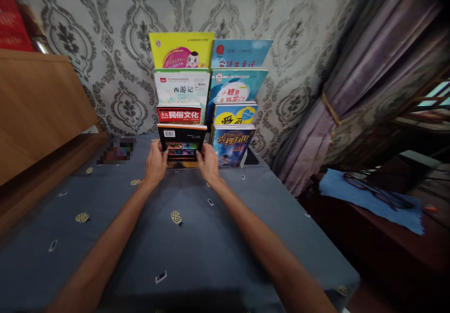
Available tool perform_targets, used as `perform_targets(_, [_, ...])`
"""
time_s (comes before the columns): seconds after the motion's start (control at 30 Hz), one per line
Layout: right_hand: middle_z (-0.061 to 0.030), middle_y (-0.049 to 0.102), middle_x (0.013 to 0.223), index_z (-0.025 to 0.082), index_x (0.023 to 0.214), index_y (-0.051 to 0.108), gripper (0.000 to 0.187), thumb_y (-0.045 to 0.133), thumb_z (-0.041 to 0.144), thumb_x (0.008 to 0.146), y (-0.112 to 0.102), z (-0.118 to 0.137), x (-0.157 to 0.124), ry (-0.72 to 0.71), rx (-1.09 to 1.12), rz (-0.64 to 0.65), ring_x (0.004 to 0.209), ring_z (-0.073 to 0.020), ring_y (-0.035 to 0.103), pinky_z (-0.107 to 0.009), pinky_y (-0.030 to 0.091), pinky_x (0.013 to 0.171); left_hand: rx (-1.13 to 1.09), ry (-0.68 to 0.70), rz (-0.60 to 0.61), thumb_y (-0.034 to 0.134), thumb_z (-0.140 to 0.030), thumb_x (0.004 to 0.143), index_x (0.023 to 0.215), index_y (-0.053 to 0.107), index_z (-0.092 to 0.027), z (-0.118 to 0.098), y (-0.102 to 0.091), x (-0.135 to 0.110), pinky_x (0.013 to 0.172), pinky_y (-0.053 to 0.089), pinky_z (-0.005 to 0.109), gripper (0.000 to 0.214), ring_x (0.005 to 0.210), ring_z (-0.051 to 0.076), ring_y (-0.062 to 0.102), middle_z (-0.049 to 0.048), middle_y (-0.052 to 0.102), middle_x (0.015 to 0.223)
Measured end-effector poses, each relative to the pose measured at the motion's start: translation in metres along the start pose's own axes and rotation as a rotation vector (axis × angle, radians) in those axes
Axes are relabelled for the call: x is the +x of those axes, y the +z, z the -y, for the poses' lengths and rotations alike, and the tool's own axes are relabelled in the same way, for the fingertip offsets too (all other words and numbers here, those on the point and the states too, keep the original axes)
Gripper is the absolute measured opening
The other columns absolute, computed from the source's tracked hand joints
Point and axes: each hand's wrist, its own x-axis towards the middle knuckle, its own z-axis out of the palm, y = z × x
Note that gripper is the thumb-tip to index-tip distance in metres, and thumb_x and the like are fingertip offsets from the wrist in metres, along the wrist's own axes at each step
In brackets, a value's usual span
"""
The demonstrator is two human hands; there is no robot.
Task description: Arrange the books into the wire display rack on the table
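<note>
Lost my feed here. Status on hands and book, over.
Left hand and right hand both grip black book, standing before red book. Blue book close beside right hand.

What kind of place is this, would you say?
Likely a room in a home, perhaps a bedroom or study: damask wallpaper, a tied-back purple curtain, and children's books racked on a cloth-covered table. The left hand and right hand hold a black book.

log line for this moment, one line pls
left hand: holds left edge of black glossy book | right hand: holds right edge | book: standing, frontmost on left | beside: blue illustrated book
</note>
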Motion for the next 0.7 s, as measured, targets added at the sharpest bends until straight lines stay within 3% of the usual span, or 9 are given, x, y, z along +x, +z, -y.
perform_targets(0.13, [-0.0107, 0.065, 0.101, 0.018, 0.109, 0.054, 0.02, 0.045, 0.02, 0.091, -0.001, -0.004, -0.002, 0.044, -0.04, 0.043, 0.088, -0.0238, 0.06, -0.037, 0.049, 0.08, 0.106, -0.012, 0.063, 0.043, -0.03, 0.097, 0.118, 0.047, -0.019, -0.003, 0.003, 0.0, 0.085, 0.052, 0.04, 0.023, 0.1, 0.026, 0.061, 0.0104, 0.062, 0.105])
perform_targets(0.33, [-0.0157, 0.067, 0.11, 0.011, 0.127, 0.053, 0.037, 0.044, 0.015, 0.091, -0.007, 0.004, -0.005, 0.137, -0.178, 0.174, 0.095, -0.0262, 0.064, -0.037, 0.05, 0.084, 0.335, -0.053, 0.202, 0.049, -0.024, 0.093, 0.097, 0.049, -0.02, 0.003, 0.005, -0.009, 0.081, 0.052, 0.041, 0.006, 0.1, 0.03, 0.059, 0.0113, 0.062, 0.099])
perform_targets(0.7, [-0.0129, 0.07, 0.126, 0.016, 0.142, 0.05, 0.046, 0.043, 0.017, 0.097, -0.017, 0.027, -0.011, 0.286, -0.363, 0.332, 0.108, -0.0258, 0.069, -0.032, 0.05, 0.089, 0.398, -0.06, 0.123, 0.049, -0.03, 0.096, 0.133, 0.044, -0.009, -0.007, 0.005, -0.005, 0.091, 0.051, 0.045, 0.043, 0.11, 0.034, 0.057, 0.0184, 0.06, 0.116])
